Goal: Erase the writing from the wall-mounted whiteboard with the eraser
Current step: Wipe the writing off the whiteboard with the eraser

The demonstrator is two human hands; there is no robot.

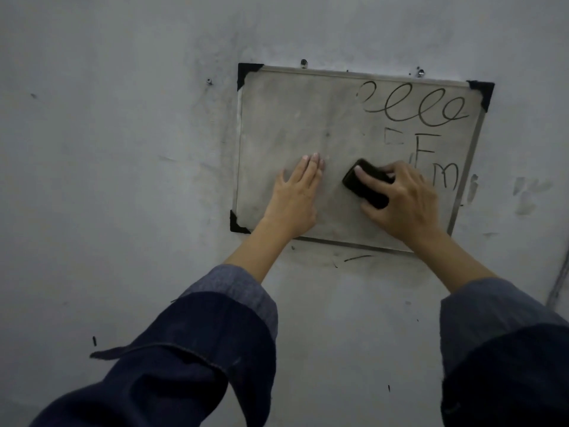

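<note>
Head view puts the eraser (366, 188), a dark oblong block, flat against the whiteboard (292, 118) a little below and right of the board's middle. Its long axis runs on a diagonal, the upper end aimed up and left toward the cleared part of the board, the lower end down and right under the palm. The right hand (403, 200) is clamped over it, fingers draped across its back and a fingertip near the upper end.

The writing (414, 104) that remains sits to the right: a row of loops along the top, a faint box shape below, then an F and an m just beside the right hand's knuckles. To finish this pass well, I judge the eraser should be turned so its long side meets the letters squarely, pressed evenly, and swept rightward and up in overlapping strokes, stopping short of the metal frame so smudge does not reach the wall (123, 149).

The left hand (295, 195) lies open and flat on the wiped left half, holding nothing, seemingly bracing the board. Rolled dark sleeves (200, 349) fill the foreground.
</note>
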